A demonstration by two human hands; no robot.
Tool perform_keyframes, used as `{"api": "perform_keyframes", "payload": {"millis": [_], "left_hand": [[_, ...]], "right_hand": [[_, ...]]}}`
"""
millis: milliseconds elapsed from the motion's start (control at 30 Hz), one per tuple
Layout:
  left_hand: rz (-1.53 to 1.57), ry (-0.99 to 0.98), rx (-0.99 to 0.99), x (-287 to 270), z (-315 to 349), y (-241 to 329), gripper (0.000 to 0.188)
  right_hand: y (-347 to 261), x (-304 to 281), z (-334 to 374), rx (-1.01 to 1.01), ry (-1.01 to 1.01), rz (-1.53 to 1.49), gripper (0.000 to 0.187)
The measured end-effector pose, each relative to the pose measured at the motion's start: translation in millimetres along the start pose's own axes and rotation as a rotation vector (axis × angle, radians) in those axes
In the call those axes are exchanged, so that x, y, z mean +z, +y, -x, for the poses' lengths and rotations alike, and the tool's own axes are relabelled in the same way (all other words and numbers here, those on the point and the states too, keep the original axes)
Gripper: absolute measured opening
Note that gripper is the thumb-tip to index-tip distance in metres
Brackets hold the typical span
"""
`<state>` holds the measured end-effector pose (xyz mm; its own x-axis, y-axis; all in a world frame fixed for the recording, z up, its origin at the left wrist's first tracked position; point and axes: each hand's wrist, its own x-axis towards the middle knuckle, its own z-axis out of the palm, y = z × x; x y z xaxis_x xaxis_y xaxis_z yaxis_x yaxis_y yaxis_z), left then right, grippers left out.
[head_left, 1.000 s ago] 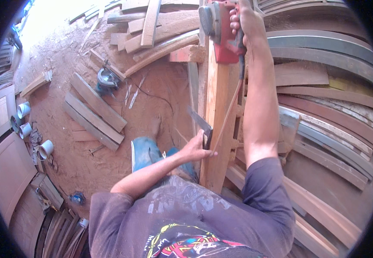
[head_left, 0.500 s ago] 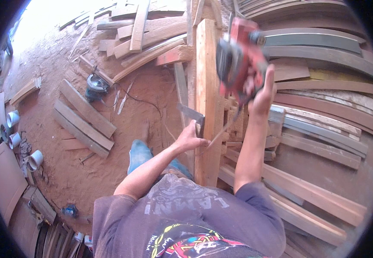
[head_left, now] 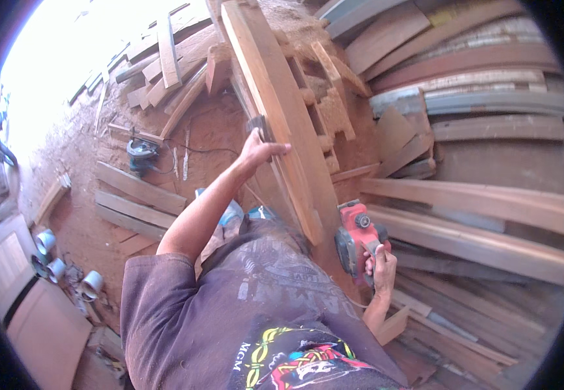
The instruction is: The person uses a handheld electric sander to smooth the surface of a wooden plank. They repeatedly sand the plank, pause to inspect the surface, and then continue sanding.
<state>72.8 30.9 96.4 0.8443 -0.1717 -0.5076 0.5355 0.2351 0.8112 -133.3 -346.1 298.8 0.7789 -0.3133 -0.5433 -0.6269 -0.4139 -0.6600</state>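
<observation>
Red plastic is catching my eye first, on a power planer (head_left: 357, 227) that is sitting just beside the near end of a long timber beam (head_left: 302, 170); whether the two are touching I cannot tell. From the head view, the beam is running away from the person's body, its narrow face looking pale and fairly even, so I am judging that some of the surface is already worked; how much is left is not showing, and with the planer off to the side, no cutting seems to be going on. The right hand (head_left: 381, 263) is closing its fingers around the planer's rear handle, the arm bending tightly beside the body. Farther forward, the left hand (head_left: 258, 155) is reaching out on a half-bent arm, its fingers curling around a dark tool (head_left: 256, 123) at the beam's left edge while its thumb is lying across the pale face.
</observation>
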Motion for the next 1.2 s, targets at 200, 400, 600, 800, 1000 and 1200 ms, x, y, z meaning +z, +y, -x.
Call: {"api": "perform_keyframes", "payload": {"millis": [200, 400, 600, 800, 1000, 1200], "left_hand": [[0.135, 0.311, 0.000, -13, 14, -18, 0.037], [0.633, 0.579, 0.208, -102, 73, -38, 0.006], [0.769, 0.437, 0.520, -112, 154, 16, 0.057], [-0.592, 0.540, 0.521, -94, 156, 47, 0.049], [-0.417, 0.382, 0.535, -105, 35, 53, 0.028], [-0.711, 0.416, 0.582, -132, -73, 65, 0.030]], "right_hand": [[101, 0, 25, 0.035, -0.053, -0.066, 0.063], [169, 3, 23, 0.090, -0.128, -0.215, 0.060], [174, -1, 18, 0.114, -0.194, -0.214, 0.062], [140, 27, 4, -0.524, 0.354, 0.406, 0.052], [77, 148, -39, -0.504, 0.144, 0.342, 0.063], [62, 162, -23, -0.437, 0.192, 0.333, 0.059]]}}
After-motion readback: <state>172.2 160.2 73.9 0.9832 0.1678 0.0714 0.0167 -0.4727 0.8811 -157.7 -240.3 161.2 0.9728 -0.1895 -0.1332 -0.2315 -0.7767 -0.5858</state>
